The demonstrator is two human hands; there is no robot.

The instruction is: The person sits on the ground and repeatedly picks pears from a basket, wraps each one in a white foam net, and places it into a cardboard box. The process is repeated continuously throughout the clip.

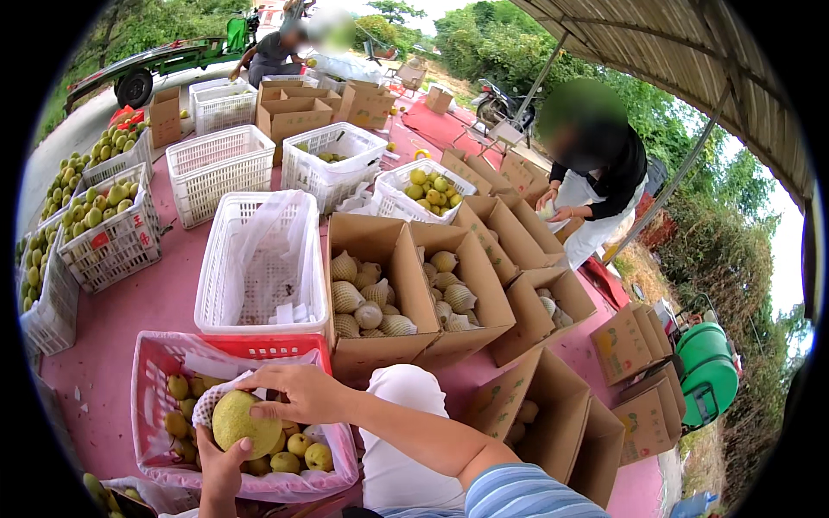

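Note:
Between my two hands is a large yellow-green pear (238, 425), with a white foam net sleeve (205, 402) against its far left side. My left hand (221, 459) grips the pear from below, its thumb across the front. From above, my right hand (302, 393) closes over the pear's upper right side and the edge of the sleeve; some fingertips are hidden behind the fruit. Both hands are over a red crate (321, 345) lined with pink plastic film. Smaller loose pears (298, 445) lie inside it.
Beyond stands a white crate (207, 293) holding film scraps. Cardboard boxes (380, 350) of foam-netted pears (371, 293) stand ahead and right. Crates of pears (104, 211) line the left. One co-worker (604, 164) handles fruit at right; another person (275, 56) bends at the back.

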